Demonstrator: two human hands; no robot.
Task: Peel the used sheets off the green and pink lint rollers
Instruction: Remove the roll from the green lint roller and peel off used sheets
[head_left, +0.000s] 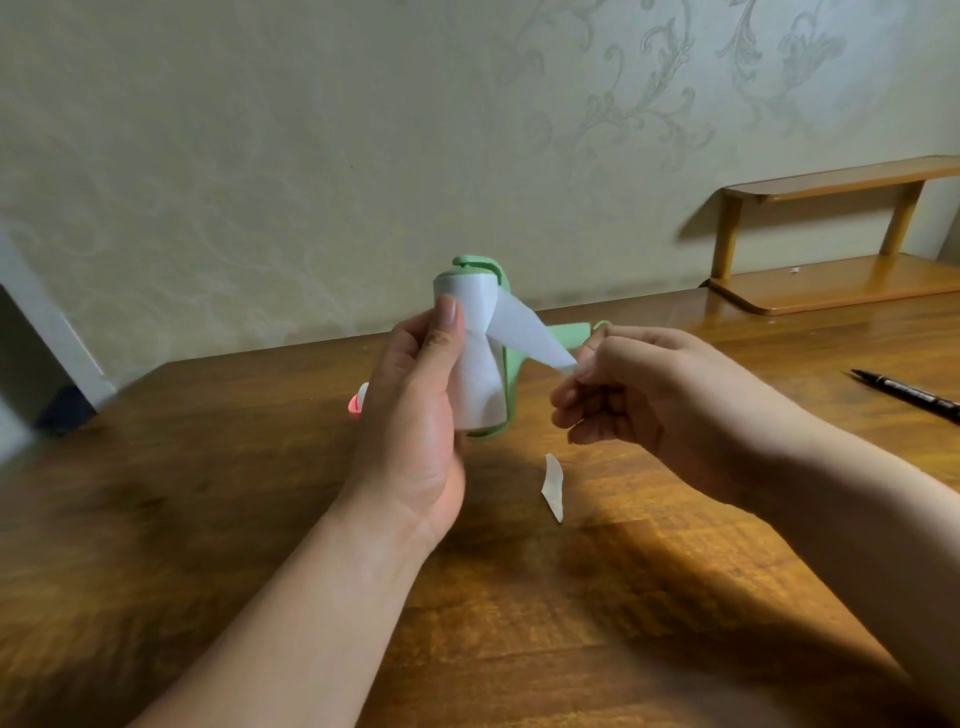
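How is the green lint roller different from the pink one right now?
The green lint roller is held upright above the table by the left hand; the pink lint roller sits low behind that hand. The green one is in full view; only a small part of the pink one shows. The right hand is pulling a white sheet off the green one; nothing touches the pink one.

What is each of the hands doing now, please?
Left hand: closed around the green lint roller, holding it upright above the table.
Right hand: fingertips pinched on the peeled sheet, which is partly attached to the roll.
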